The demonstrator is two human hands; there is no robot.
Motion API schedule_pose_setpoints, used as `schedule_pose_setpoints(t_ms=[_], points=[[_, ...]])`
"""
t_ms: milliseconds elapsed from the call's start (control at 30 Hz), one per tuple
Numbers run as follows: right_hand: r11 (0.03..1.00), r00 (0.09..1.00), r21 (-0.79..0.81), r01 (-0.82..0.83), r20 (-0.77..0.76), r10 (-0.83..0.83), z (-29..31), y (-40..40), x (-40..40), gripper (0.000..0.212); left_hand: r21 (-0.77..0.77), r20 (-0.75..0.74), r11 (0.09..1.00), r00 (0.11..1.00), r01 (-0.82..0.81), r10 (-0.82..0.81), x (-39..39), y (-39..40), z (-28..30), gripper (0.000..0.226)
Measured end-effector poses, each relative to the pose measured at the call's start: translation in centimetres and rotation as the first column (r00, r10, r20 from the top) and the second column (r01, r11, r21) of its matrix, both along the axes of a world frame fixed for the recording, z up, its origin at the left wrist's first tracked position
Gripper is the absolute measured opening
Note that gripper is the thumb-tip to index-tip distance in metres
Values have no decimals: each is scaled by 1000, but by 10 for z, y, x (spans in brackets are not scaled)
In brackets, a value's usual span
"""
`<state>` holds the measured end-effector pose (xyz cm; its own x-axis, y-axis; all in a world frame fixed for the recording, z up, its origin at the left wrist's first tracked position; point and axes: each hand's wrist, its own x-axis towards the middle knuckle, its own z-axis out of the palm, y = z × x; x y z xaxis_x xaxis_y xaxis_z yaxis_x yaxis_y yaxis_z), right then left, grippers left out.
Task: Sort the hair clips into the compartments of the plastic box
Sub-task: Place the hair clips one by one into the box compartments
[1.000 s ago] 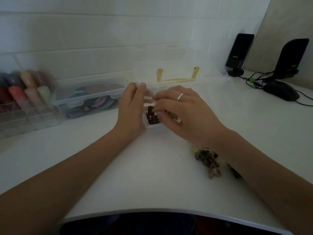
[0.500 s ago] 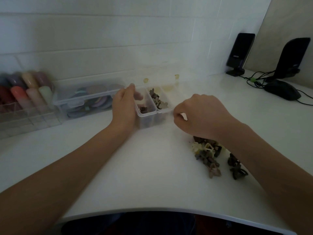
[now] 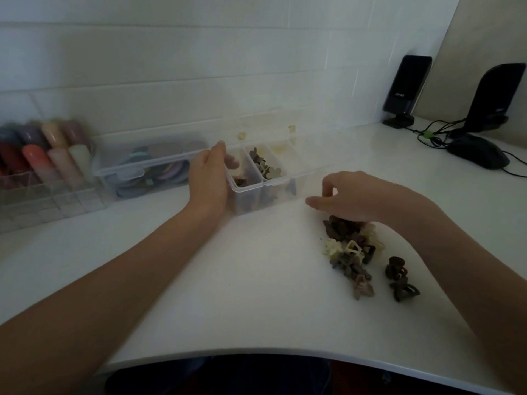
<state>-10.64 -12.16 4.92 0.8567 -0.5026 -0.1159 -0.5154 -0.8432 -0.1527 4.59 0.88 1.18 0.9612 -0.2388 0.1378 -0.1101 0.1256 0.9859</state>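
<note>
A clear plastic box [image 3: 288, 182] with several compartments stands on the white desk, its lid open toward the wall. Dark brown clips [image 3: 241, 181] lie in the left compartment, olive ones [image 3: 263, 166] in the middle, pale ones further right. My left hand [image 3: 209, 178] grips the box's left end, thumb over the rim. My right hand [image 3: 346, 196] hovers palm down over the top of a loose pile of hair clips [image 3: 349, 252], fingers curled and apart; I see nothing held in it. Two dark clips [image 3: 399, 277] lie apart at the pile's right.
Left of the box sit a closed clear case of coloured discs [image 3: 154, 166] and an acrylic organiser with pastel items [image 3: 42, 163]. Two black speakers [image 3: 406, 89], a mouse [image 3: 479, 151] and cables occupy the far right. The desk's front edge curves near me.
My right hand left the box and moved right and toward me, down onto the clip pile. The box's lid went from upright to lying back. My left hand stayed on the box.
</note>
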Motion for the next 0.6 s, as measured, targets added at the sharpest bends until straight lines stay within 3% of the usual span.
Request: schedule_pose_setpoints(t_ms=[67, 200, 400, 500, 600], points=[[990, 998, 132, -52, 33, 48, 3, 3, 1, 43, 2, -1, 1000, 1000, 1, -1, 0, 0, 0, 29], [906, 979, 373, -200, 114, 169, 5, 7, 0, 23, -9, -8, 1000, 1000, 9, -9, -1, 0, 1, 29], [769, 837, 401, -497, 454, 304, 1, 5, 5, 29, -10, 9, 1000, 1000, 5, -5, -1, 0, 1, 32], [676, 735, 426, -602, 626, 260, 2, 10, 8, 31, -5, 32, 1000, 999, 2, -2, -2, 0, 0, 31], [606, 662, 445, -659, 725, 187, 3, 12, 9, 48, -18, 35, 1000, 999, -12, 13, -4, 0, 1, 32]])
